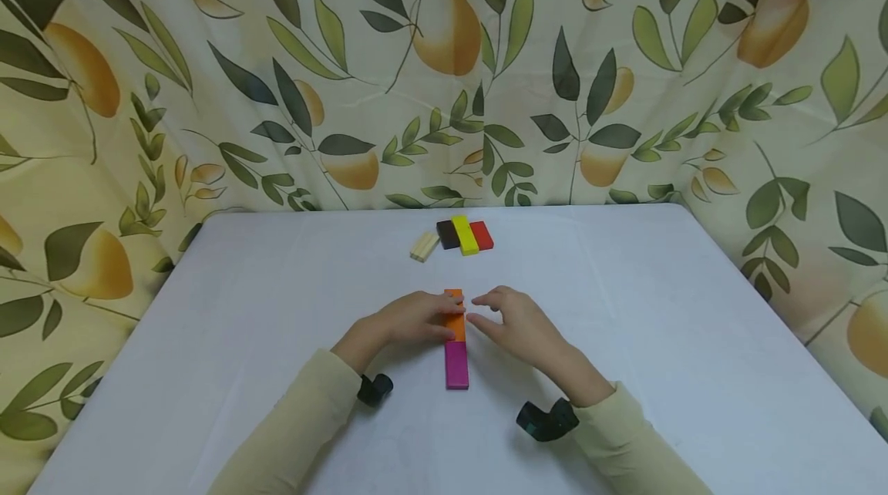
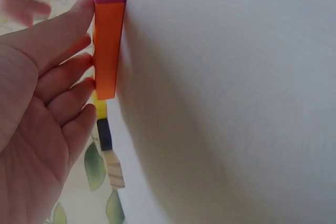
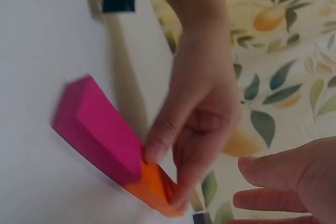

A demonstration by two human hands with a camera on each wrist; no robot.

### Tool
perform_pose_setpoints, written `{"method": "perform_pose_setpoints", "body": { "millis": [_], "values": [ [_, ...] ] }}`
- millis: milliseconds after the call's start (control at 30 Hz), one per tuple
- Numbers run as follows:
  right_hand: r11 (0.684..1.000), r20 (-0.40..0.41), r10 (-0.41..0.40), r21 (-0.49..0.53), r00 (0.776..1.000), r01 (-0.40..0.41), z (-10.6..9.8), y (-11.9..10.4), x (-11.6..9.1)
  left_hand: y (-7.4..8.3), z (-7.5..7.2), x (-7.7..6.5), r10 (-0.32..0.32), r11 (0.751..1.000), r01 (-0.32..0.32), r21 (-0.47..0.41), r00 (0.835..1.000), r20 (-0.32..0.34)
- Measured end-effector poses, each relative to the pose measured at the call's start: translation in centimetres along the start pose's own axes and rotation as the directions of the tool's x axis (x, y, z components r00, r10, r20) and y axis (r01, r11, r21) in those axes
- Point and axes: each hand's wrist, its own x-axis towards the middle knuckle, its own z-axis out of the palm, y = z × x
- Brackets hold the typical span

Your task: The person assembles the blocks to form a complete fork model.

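An orange wooden block (image 1: 455,325) lies end to end with a magenta block (image 1: 456,365) on the white table, the magenta one nearer the body. My left hand (image 1: 415,318) reaches in from the left, its thumb and fingertips touching the orange block. In the left wrist view those fingers (image 2: 79,85) are fairly straight along the block's edge. The right hand (image 1: 520,329) is held just right of the orange block, apart from it, with thumb and fingers spread and nothing between them. In the right wrist view the magenta block (image 3: 100,129) shows in full.
Toward the back of the table (image 1: 277,287) are a plain wood piece (image 1: 425,246), a dark block (image 1: 447,234), a yellow block (image 1: 465,235) and a red block (image 1: 482,235), close together. A patterned curtain (image 1: 388,117) hangs behind.
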Motion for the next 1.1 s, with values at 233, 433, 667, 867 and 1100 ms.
{"method": "perform_pose_setpoints", "body": {
  "millis": [233,433,667,867,1100],
  "values": [
    [1.000,-0.009,0.014,-0.012,1.000,-0.014,-0.9,0.7,2.2,0.2,0.0,-0.1,-0.001,1.000,0.001,0.020,1.000,0.004],
    [1.000,-0.008,0.027,-0.011,1.000,-0.027,-0.9,1.2,3.8,0.2,0.1,-0.2,-0.010,1.000,0.010,0.005,1.000,0.006],
    [0.999,-0.009,0.042,-0.006,0.999,-0.042,-0.9,1.5,5.3,-0.3,0.3,-0.3,-0.005,1.000,0.005,-0.025,1.000,-0.013],
    [0.998,-0.026,0.056,-0.015,0.998,-0.057,-0.9,1.8,6.4,-0.4,0.3,-0.2,-0.005,0.999,0.004,-0.052,1.000,-0.021],
    [0.998,-0.030,0.057,-0.008,0.998,-0.057,-0.3,2.3,7.6,-0.5,0.4,-0.2,0.005,0.998,-0.005,-0.055,1.000,-0.007]
  ]
}}
